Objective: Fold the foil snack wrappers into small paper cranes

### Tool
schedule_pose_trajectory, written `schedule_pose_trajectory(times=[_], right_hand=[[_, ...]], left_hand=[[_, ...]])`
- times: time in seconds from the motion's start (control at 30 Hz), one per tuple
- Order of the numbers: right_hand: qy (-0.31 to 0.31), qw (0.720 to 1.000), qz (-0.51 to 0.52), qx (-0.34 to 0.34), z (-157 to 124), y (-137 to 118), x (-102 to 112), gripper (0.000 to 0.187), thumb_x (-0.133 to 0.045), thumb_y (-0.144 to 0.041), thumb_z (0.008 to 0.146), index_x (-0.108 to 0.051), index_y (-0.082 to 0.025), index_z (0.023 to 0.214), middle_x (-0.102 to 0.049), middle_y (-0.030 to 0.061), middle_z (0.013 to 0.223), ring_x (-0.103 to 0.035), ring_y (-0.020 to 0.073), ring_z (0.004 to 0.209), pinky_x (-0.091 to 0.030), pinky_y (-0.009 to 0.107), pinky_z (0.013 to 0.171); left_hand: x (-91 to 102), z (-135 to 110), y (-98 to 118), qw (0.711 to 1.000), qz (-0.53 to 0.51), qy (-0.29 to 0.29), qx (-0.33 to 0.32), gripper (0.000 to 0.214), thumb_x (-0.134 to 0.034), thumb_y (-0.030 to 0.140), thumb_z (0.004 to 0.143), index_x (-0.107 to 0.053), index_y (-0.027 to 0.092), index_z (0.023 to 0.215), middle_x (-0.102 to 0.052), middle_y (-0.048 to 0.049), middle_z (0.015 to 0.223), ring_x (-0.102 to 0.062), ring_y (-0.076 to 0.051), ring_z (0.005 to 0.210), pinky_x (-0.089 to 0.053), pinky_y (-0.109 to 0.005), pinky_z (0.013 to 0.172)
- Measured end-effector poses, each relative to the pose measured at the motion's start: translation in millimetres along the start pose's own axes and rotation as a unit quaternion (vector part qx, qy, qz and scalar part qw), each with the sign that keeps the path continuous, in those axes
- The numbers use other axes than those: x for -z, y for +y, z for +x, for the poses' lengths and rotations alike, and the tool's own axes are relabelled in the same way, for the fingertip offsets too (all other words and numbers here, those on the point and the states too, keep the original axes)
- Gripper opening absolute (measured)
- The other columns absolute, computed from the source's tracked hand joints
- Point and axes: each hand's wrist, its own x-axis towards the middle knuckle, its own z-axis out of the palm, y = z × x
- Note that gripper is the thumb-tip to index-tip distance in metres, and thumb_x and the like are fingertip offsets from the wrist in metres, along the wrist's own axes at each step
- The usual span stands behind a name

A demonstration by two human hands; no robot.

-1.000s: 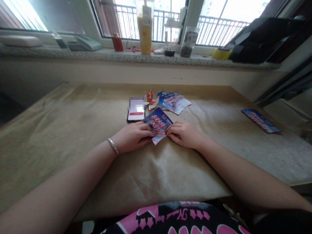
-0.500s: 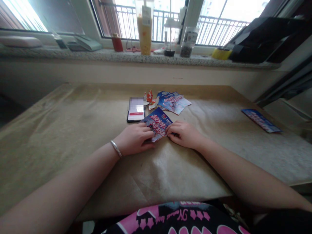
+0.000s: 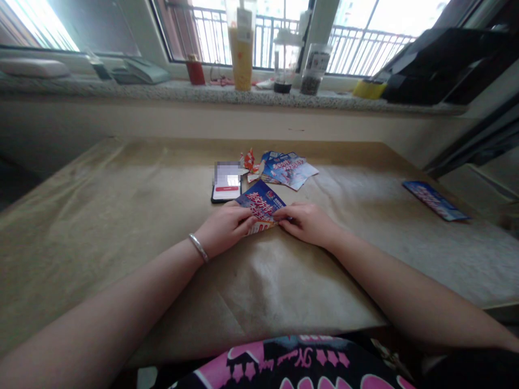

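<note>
Between my hands, on the table, is a blue printed leaflet (image 3: 261, 202) with red and white lettering. Its near edge shows a pale strip with orange-red print, as if folded or lifted there. My left hand (image 3: 227, 227), with a silver bangle at the wrist, is closed on the leaflet's near left edge. My right hand (image 3: 304, 221) pinches the near right edge. Just beyond my left hand lies a phone (image 3: 227, 192) with a lit screen. Several similar leaflets (image 3: 290, 170) lie fanned out farther back, beside a crumpled orange and white paper piece (image 3: 250, 162).
Another blue leaflet (image 3: 436, 201) lies at the right of the table (image 3: 141, 200). On the windowsill (image 3: 162, 93) behind stand a tall container with yellow contents (image 3: 242, 59), a red jar (image 3: 195, 71), clear bottles, a yellow item (image 3: 368, 88) and a black object (image 3: 430, 75).
The leaflet's near edge has turned up, and a pale strip with orange-red print now shows. My left fingers have drawn together on that edge. The other things have stayed put.
</note>
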Motion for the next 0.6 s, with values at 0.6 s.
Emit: schedule_pose_trajectory(times=[0.6], right_hand=[[0.004,1.000,-0.022,0.011,1.6,2.6,-4.4,0.021,-0.051,-0.019,0.086,-0.071,-0.021,0.095,-0.069,0.0054,0.091,-0.062,0.0156,0.085,-0.048,0.028,0.079]], left_hand=[[0.0,0.4,-4.8,0.995,0.070,-0.013,0.074,0.031,-0.046,0.037,0.088,-0.059,0.017,0.068,-0.062,-0.0046,0.073,-0.052,-0.019,0.074,-0.039,-0.032,0.073]])
